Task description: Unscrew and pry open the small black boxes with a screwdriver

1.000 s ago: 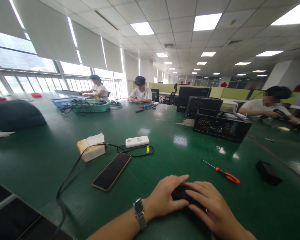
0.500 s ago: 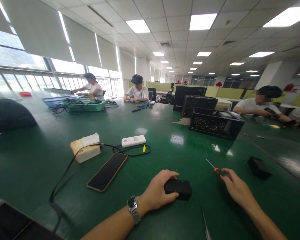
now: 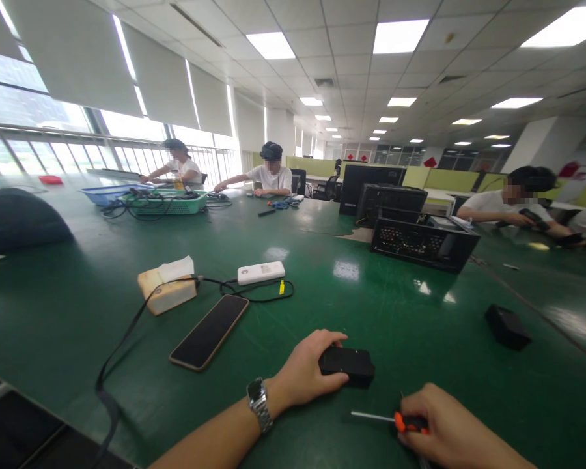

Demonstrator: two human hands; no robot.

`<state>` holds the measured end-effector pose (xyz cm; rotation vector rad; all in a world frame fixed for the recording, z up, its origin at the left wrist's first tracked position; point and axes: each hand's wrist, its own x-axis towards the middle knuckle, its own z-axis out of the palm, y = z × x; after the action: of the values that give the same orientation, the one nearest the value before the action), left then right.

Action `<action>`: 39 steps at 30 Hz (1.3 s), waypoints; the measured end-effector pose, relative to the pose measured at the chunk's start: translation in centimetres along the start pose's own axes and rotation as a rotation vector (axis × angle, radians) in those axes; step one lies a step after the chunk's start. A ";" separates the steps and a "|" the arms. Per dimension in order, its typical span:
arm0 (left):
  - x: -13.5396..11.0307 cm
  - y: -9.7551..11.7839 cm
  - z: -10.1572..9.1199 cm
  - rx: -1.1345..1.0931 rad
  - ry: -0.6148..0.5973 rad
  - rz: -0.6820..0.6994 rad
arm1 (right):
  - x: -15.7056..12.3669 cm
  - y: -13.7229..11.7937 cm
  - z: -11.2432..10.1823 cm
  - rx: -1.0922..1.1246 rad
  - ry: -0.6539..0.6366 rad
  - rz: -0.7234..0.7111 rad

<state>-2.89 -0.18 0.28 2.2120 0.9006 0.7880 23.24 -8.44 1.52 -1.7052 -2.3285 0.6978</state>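
My left hand [image 3: 306,368], with a metal-band watch [image 3: 258,404] on its wrist, is closed around the left end of a black rectangular box [image 3: 354,366] lying on the green table [image 3: 293,319]. In my right hand [image 3: 434,417] is a screwdriver [image 3: 395,419] with an orange and black handle; its shaft points left, below the box and apart from it. A thin pointed metal tool lies mostly hidden under the right hand, with only bits of it showing. Whether the right fingers also grip it I cannot tell.
Left of my hands lie a phone [image 3: 209,332], a tissue pack [image 3: 168,296] and a white power bank [image 3: 260,273] with a black cable. Another black box [image 3: 508,327] sits at right. Farther back are a computer case [image 3: 422,244], a green basket [image 3: 168,203] and several people.
My right hand has moved left and toward me with the screwdriver, now over the thin metal tool. The left hand stays on the box. A person across the table has stretched out an arm.
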 end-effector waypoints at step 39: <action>0.1 1.0 0.1 -0.111 -0.152 -0.207 | -0.6 3.8 -4.5 0.350 0.328 0.121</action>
<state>-2.38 -0.77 0.97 2.0137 0.9672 0.5517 28.50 -6.94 3.79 -1.6614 -1.7793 0.7312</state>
